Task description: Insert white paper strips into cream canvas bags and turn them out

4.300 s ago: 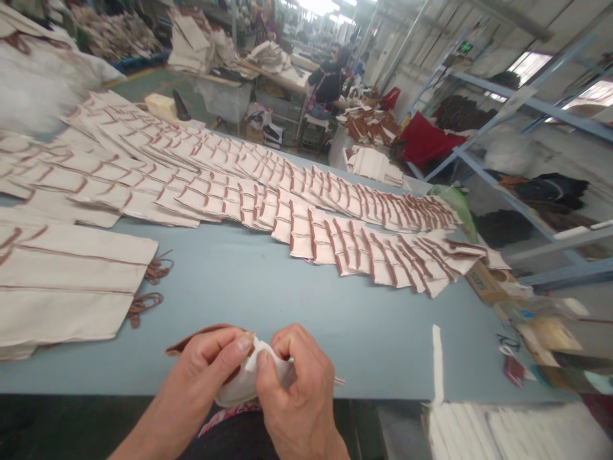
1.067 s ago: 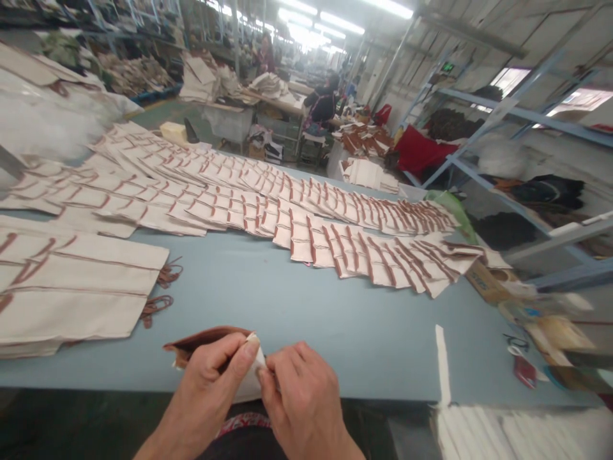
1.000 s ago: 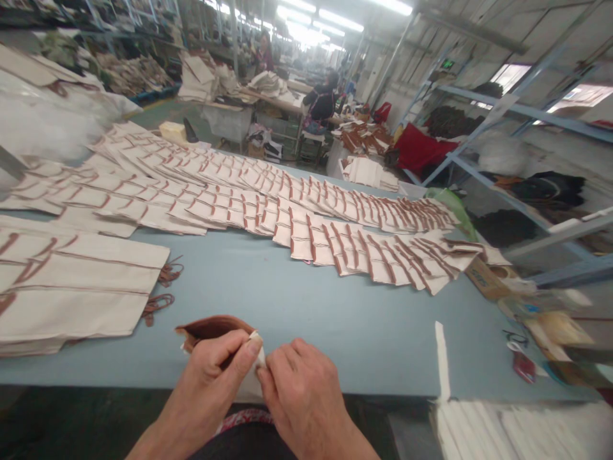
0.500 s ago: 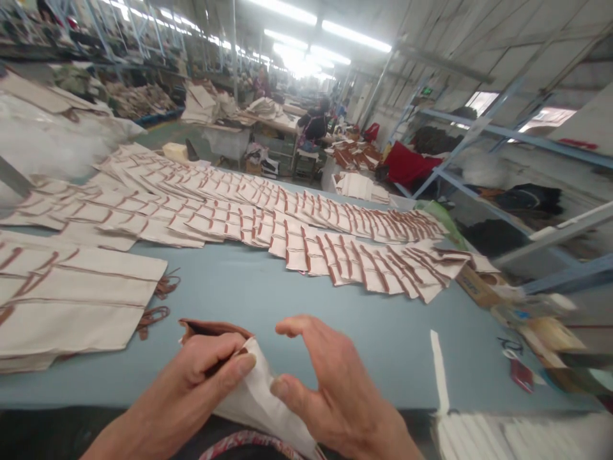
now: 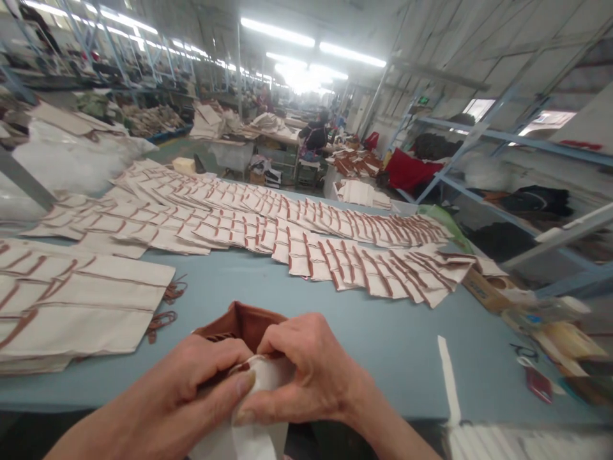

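Observation:
Near the front edge of the table, a cream fabric bag (image 5: 256, 441) with a brown inside is held up in both hands. My left hand (image 5: 191, 377) pinches its rim between thumb and fingers. Close beside it, my right hand (image 5: 306, 377) grips the same rim, thumb on the cream outer side and fingers over the edge. The brown lining (image 5: 253, 329) shows in the opened mouth beyond my fingers. The lower part of the bag hangs below the table edge, partly hidden by my hands.
Overlapping rows of cream pieces with brown strips (image 5: 287, 243) cross the blue table (image 5: 383, 345). At left lies a stack of similar pieces (image 5: 96, 306) with brown cords (image 5: 160, 322). A white strip (image 5: 449, 377), a red-handled item (image 5: 539, 383) and a cardboard box (image 5: 481, 287) are at right.
My right hand, formerly apart with fingers spread, has closed on the bag's rim beside my left. The bag's mouth has opened wider, showing more brown lining.

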